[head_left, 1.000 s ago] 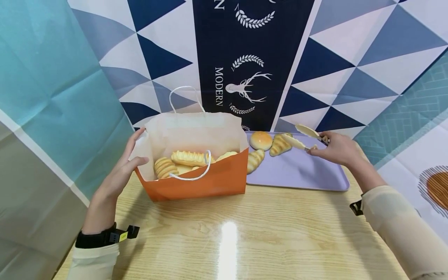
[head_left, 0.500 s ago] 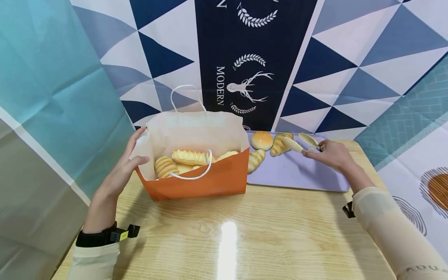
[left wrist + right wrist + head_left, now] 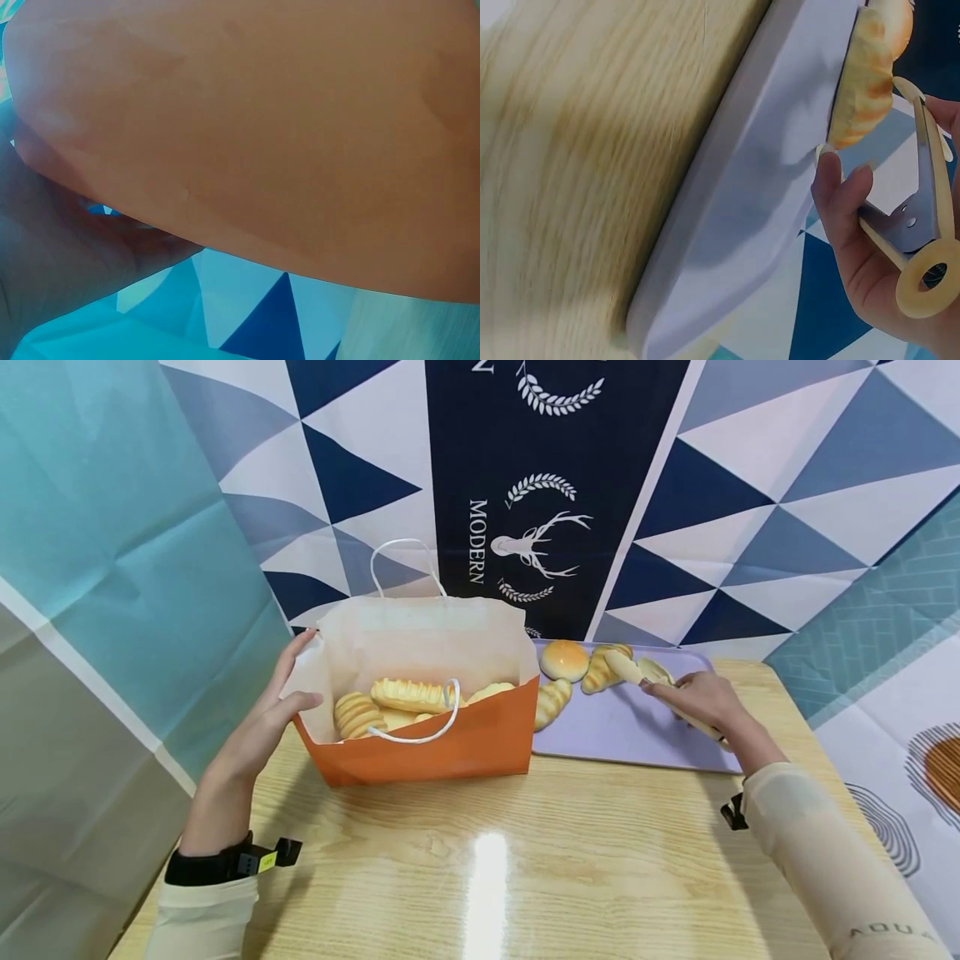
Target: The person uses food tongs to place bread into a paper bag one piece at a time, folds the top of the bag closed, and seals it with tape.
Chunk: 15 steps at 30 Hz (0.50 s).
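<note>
My left hand (image 3: 258, 727) holds the left side of an orange paper bag (image 3: 442, 752), thumb over its rim. The bag lies tilted with its white inside showing. Inside are a ridged roll (image 3: 357, 715), a long cream-coloured bread (image 3: 412, 695) and other pieces partly hidden by the front wall. My right hand (image 3: 697, 700) grips bread tongs (image 3: 922, 187) with pale tips and a ring at the end. The spread tips are at a croissant (image 3: 866, 79) on the lilac tray (image 3: 622, 727); whether they touch it I cannot tell. In the left wrist view the bag wall (image 3: 262, 150) fills most of the frame.
A round glazed bun (image 3: 564, 660) and another croissant (image 3: 552, 703) lie at the tray's left end, close to the bag. A white cord handle (image 3: 408, 541) stands up behind the bag. The wooden table (image 3: 585, 860) meets a patterned cloth backdrop (image 3: 675, 527).
My right hand has moved slightly left and turned the tongs, bringing their tips to the croissant. The left hand keeps its hold on the bag. The view has shifted slightly.
</note>
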Each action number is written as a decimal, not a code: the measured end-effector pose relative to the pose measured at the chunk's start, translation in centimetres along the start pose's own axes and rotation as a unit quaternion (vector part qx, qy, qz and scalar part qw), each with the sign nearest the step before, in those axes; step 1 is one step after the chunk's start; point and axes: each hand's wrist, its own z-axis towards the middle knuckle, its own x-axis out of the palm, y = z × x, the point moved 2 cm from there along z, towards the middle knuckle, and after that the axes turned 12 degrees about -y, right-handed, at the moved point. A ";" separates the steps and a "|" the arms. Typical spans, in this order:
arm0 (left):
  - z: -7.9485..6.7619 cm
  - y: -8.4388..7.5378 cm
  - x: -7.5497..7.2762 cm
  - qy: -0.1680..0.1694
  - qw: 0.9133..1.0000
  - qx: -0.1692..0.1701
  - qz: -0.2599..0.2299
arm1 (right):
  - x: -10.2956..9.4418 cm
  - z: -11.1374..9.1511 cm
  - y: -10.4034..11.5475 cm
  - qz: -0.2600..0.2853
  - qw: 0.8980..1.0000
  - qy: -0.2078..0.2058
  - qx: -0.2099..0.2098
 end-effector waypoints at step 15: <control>0.0 0.0 0.1 0.002 1.000 0.003 -0.009 | 1.0 0.6 0.9 0.020 1.000 -0.014 0.010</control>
